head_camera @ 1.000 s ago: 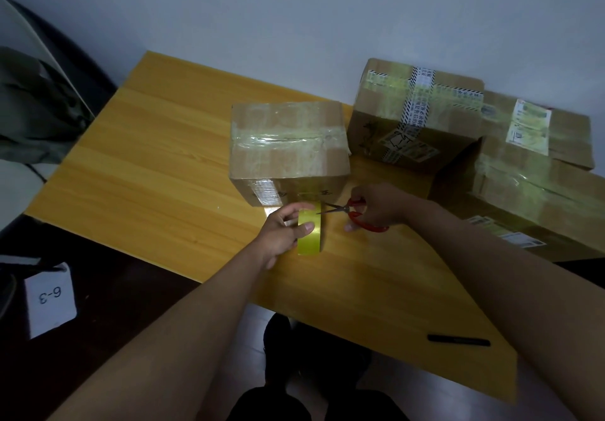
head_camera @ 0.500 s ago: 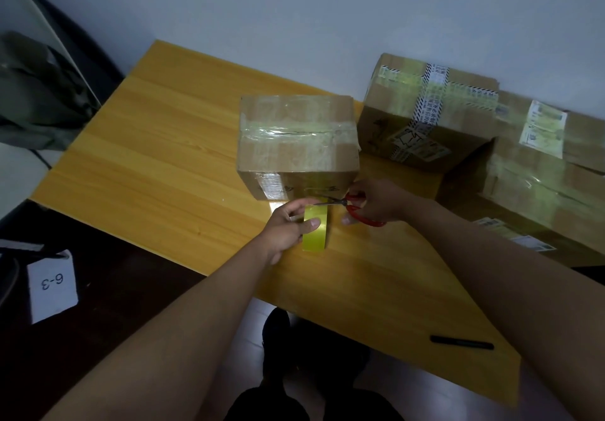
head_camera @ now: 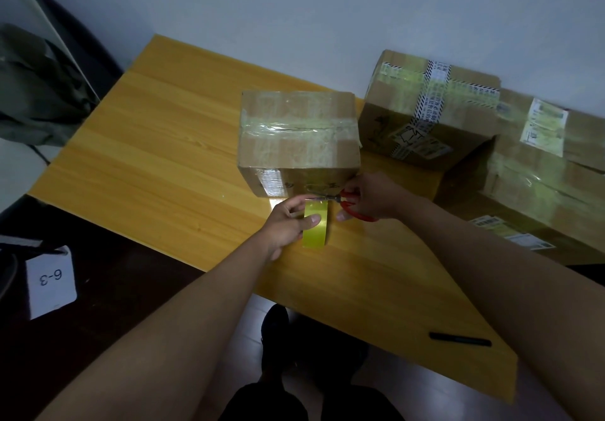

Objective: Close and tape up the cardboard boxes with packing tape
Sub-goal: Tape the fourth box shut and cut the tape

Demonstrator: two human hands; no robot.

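A closed cardboard box (head_camera: 298,136) with clear tape across its top stands in the middle of the wooden table (head_camera: 157,159). Just in front of it my left hand (head_camera: 288,221) grips a yellow-green roll of packing tape (head_camera: 316,229) held on edge, thumb across the roll. A short strip of tape runs from the roll up to the box's front face. My right hand (head_camera: 370,196) holds red-handled scissors (head_camera: 352,204), whose blades point left and meet the strip just above the roll.
Two more taped boxes stand at the right: one with printed tape (head_camera: 429,109) and a larger one with labels (head_camera: 537,172). A black marker (head_camera: 460,339) lies near the table's front right edge. A tag reading 6-3 (head_camera: 50,281) sits at the lower left.
Both hands with the tape roll and the scissors have stayed close to the box's front face; the scissor blades have closed in on the tape strip above the roll.
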